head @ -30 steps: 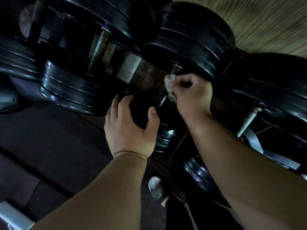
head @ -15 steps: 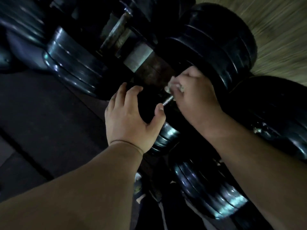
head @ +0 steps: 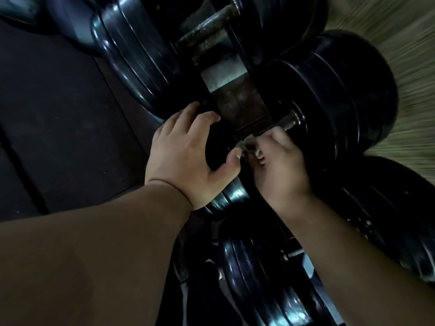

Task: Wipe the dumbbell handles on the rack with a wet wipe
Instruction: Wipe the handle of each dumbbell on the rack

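Right hand (head: 280, 170) curls round the wet wipe (head: 244, 144) (limp, apt to bunch, and, I think in this dimness, wrapped right round) on the stiff, rough dumbbell handle (head: 290, 121) centre-right, while my left hand (head: 188, 156) rests spread open on the heavy near plate (head: 231, 196).

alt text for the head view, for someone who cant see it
A right hand pinches a wet wipe at the metal handle of a black dumbbell on a rack, while the left hand rests spread on its near plate. More black dumbbells crowd around in dim light.
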`<control>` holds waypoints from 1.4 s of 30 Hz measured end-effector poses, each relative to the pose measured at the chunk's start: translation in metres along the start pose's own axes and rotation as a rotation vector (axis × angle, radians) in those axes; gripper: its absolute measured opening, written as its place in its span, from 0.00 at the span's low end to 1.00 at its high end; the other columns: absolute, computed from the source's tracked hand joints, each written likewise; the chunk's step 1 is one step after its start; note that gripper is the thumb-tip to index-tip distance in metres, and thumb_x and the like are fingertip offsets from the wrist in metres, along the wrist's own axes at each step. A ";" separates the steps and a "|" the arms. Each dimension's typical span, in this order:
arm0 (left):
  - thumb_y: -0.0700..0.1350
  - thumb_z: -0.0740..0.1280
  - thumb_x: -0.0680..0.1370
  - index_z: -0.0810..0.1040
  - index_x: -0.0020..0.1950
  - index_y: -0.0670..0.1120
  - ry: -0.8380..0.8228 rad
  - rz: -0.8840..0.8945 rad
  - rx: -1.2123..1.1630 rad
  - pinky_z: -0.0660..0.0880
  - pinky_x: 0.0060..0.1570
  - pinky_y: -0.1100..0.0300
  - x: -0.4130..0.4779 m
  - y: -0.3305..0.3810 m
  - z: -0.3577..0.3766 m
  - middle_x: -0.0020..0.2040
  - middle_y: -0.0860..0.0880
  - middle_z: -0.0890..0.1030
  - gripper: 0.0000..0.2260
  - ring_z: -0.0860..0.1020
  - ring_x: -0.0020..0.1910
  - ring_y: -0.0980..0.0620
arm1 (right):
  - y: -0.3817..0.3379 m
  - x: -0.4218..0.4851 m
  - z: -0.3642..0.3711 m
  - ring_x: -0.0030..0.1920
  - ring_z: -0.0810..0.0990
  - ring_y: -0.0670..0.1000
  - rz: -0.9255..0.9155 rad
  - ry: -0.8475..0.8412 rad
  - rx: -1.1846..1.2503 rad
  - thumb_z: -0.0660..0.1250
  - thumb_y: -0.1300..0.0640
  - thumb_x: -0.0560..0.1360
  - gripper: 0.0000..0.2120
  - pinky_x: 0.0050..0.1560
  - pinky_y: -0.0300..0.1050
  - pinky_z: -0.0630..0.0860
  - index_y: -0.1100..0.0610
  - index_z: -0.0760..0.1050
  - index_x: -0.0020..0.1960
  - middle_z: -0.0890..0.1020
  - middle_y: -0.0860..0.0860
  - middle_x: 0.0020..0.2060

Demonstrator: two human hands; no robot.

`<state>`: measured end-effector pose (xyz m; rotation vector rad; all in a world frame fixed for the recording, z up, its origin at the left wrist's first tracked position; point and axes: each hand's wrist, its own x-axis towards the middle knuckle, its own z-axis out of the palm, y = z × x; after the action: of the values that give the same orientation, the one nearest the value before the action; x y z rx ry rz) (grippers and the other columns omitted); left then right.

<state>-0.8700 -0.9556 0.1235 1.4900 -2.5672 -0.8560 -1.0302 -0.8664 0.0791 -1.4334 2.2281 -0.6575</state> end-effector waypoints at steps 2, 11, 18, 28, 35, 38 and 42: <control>0.69 0.58 0.75 0.72 0.73 0.51 0.000 0.002 0.004 0.64 0.75 0.44 0.000 -0.001 0.000 0.77 0.46 0.72 0.33 0.65 0.79 0.44 | 0.004 0.005 -0.002 0.45 0.80 0.52 0.064 0.061 0.089 0.73 0.61 0.75 0.04 0.45 0.53 0.81 0.58 0.81 0.49 0.77 0.50 0.50; 0.66 0.61 0.75 0.74 0.72 0.48 0.044 0.026 -0.002 0.67 0.74 0.42 -0.002 0.002 0.002 0.75 0.44 0.74 0.31 0.67 0.78 0.43 | 0.000 -0.001 0.002 0.45 0.82 0.53 0.082 0.053 0.043 0.73 0.67 0.72 0.07 0.45 0.53 0.82 0.60 0.82 0.48 0.79 0.51 0.50; 0.66 0.60 0.76 0.73 0.72 0.48 0.031 0.025 0.025 0.67 0.74 0.40 -0.001 0.003 0.001 0.77 0.43 0.72 0.32 0.68 0.77 0.41 | -0.008 -0.008 0.003 0.46 0.79 0.42 0.294 0.320 0.238 0.72 0.65 0.73 0.07 0.45 0.21 0.71 0.57 0.83 0.49 0.80 0.48 0.50; 0.68 0.56 0.76 0.70 0.75 0.53 -0.025 0.028 0.027 0.61 0.78 0.41 0.000 0.000 0.001 0.81 0.44 0.66 0.32 0.63 0.80 0.43 | -0.035 0.005 -0.044 0.42 0.87 0.47 0.622 0.186 0.686 0.75 0.63 0.73 0.05 0.44 0.39 0.82 0.55 0.83 0.47 0.86 0.48 0.43; 0.62 0.55 0.79 0.76 0.69 0.48 -0.008 0.020 -0.195 0.65 0.74 0.42 0.004 -0.004 -0.005 0.74 0.44 0.75 0.26 0.70 0.76 0.43 | -0.110 0.025 -0.052 0.47 0.87 0.51 0.588 0.399 0.942 0.73 0.66 0.75 0.06 0.48 0.45 0.84 0.56 0.84 0.48 0.87 0.48 0.44; 0.57 0.63 0.81 0.81 0.61 0.50 0.013 -0.117 -0.588 0.74 0.68 0.47 0.004 -0.014 -0.032 0.62 0.54 0.83 0.15 0.79 0.63 0.53 | -0.147 0.029 -0.049 0.48 0.87 0.52 0.587 0.448 0.979 0.72 0.67 0.76 0.06 0.50 0.49 0.84 0.58 0.84 0.49 0.87 0.52 0.45; 0.51 0.67 0.84 0.83 0.55 0.52 -0.115 -0.416 -1.111 0.84 0.50 0.48 0.020 -0.038 -0.103 0.46 0.48 0.87 0.06 0.85 0.44 0.51 | -0.199 0.038 -0.038 0.47 0.87 0.52 0.602 0.446 0.929 0.73 0.66 0.75 0.05 0.52 0.53 0.84 0.58 0.84 0.48 0.87 0.52 0.44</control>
<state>-0.8185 -1.0316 0.1876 1.5107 -1.2736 -1.9705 -0.9224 -0.9668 0.2237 -0.1586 1.9883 -1.5841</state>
